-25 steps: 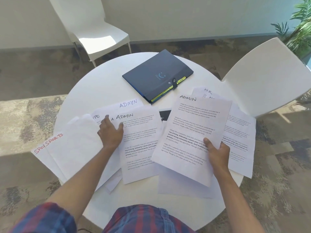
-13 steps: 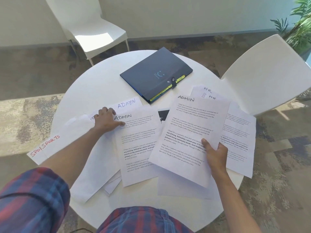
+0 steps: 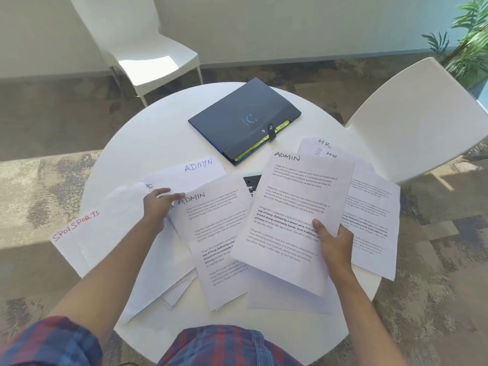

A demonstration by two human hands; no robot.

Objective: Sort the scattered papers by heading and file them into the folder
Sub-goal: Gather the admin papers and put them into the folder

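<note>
Head view, one round white counter [image 3: 163,143], papers spread across its near half.

Folder [image 3: 244,120]: dark blue, closed with a snap strap, lying flat at the far middle of the counter, yellow tabs showing along its right edge.

Right hand [image 3: 334,243]: grip pinching an ADMIN sheet [image 3: 293,207] near its lower right edge, thumb on top, sheet lifted and tilted above the other papers.

Left hand [image 3: 158,207]: fingers on the top left corner of a second ADMIN sheet [image 3: 219,239]; grip looks like a light pinch on that corner, though the underside is hidden.

Third ADMIN sheet [image 3: 198,167]: partly covered, lying beyond the second, heading in blue ink.

SPORTS sheets [image 3: 87,233]: red headings, at the left edge, overhanging the counter rim.

HR sheets [image 3: 369,207]: stacked at the right, partly under the lifted sheet, two HR headings visible at the top.

Dark item [image 3: 250,182]: small, mostly covered between the two printed ADMIN sheets; cannot tell what it is.

Two white chairs: one far left [image 3: 148,48], one right [image 3: 422,114]. Plant [image 3: 470,38] at upper right corner.
</note>
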